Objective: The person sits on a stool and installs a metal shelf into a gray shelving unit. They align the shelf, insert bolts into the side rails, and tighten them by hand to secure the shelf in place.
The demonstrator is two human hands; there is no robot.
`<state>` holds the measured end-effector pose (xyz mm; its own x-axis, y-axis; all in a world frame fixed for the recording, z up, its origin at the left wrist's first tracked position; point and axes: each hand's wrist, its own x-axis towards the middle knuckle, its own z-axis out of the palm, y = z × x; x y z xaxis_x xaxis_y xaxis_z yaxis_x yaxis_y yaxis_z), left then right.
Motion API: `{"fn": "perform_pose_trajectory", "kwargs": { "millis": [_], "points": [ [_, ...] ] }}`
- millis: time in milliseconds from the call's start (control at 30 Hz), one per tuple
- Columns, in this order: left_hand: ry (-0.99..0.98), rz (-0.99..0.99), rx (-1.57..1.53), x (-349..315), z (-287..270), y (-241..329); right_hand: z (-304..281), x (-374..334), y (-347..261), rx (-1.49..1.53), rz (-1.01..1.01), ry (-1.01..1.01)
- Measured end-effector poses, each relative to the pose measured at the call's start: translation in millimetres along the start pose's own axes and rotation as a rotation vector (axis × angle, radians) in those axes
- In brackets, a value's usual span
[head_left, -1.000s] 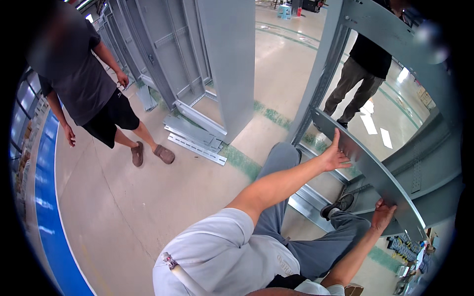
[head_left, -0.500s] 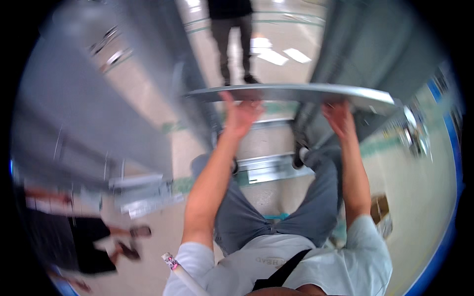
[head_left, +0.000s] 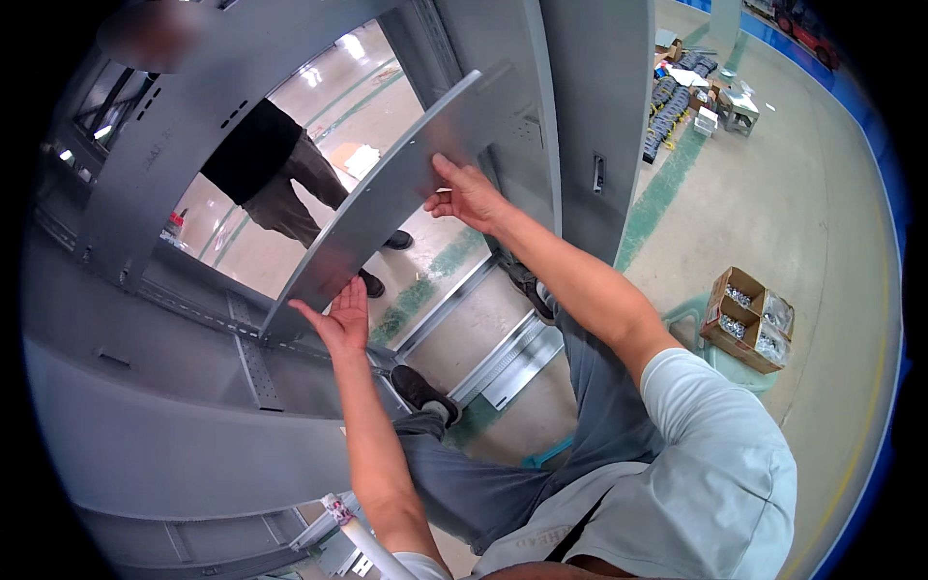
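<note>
Steadied a long grey sheet-metal panel (head_left: 387, 208) along its near edge, with left grip (head_left: 341, 317) spread wide toward one end, right grip (head_left: 470, 196), thumb parted, toward the other.

Box (head_left: 733, 349) right of the panel (head_left: 391, 188)

Pale green stool (head_left: 742, 373) on beige floor (head_left: 773, 213). Green stripe (head_left: 667, 198) beyond stool, slightly left; small grey bench (head_left: 740, 118) farther beyond; blue floor band (head_left: 882, 145) right of stool; light glare (head_left: 353, 45) far left of stool.
</note>
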<state>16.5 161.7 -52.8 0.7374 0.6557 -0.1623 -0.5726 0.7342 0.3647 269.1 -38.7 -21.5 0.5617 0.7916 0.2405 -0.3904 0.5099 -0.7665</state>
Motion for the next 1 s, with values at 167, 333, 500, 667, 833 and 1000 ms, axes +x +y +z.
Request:
{"fn": "perform_pose_trajectory", "kwargs": {
  "millis": [167, 333, 500, 667, 833, 1000],
  "points": [
    [-0.065, 0.025, -0.046, 4, -23, 9, 20, 22, 6, -0.113, -0.002, 0.07],
    [0.048, 0.039, 0.098, 22, -34, -5, -5, 34, 18, -0.032, 0.064, 0.118],
    [0.101, 0.089, 0.146, 23, -40, -8, -33, 48, 47, 0.064, 0.169, 0.127],
    [0.07, 0.11, 0.172, 29, -39, -13, -36, 54, 47, 0.029, 0.122, 0.113],
    [0.036, 0.109, 0.129, 13, -14, -18, -25, 44, 24, 0.006, -0.035, 0.082],
    [-0.048, 0.199, 0.23, 3, 10, -2, -17, 41, 14, 0.021, -0.082, 0.043]
  ]
}}
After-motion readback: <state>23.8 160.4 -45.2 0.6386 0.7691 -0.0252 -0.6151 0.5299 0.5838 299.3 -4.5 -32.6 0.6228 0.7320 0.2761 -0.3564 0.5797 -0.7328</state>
